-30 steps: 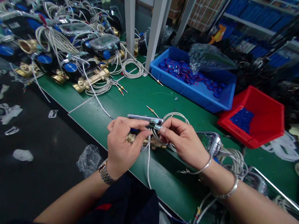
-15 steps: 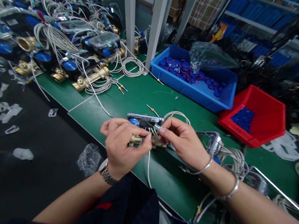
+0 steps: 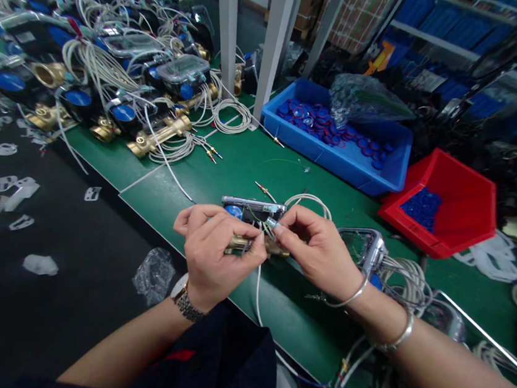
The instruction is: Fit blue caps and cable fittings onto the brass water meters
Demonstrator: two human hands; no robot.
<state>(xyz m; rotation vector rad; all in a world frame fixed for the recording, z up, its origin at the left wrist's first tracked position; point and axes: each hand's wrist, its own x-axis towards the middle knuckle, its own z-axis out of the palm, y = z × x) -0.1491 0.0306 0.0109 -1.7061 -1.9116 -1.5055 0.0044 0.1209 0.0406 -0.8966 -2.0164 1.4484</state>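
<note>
A meter with a clear-lidded housing (image 3: 253,205), a blue disc (image 3: 234,212) and a brass pipe body (image 3: 236,243) lies on the green table (image 3: 222,180) in front of me. My left hand (image 3: 222,249) is at its near side, thumb and fingertips pinched together; what they hold is too small to name. My right hand (image 3: 316,241) pinches a small clear tag (image 3: 272,222) between thumb and forefinger, just above the brass body. A thin green wire (image 3: 252,212) curves over the meter between the hands. Coiled grey cable (image 3: 316,199) lies behind my right hand.
Many meters with cables (image 3: 122,113) crowd the left of the table. A blue bin (image 3: 332,162) of blue discs and a red bin (image 3: 435,242) of small blue parts stand at the back right. Another meter (image 3: 364,246) sits beside my right wrist. Grey posts (image 3: 275,40) rise behind.
The view has shifted slightly. My left thumb has moved a little to the right, and the fingers of my right hand have shifted slightly around the tag.
</note>
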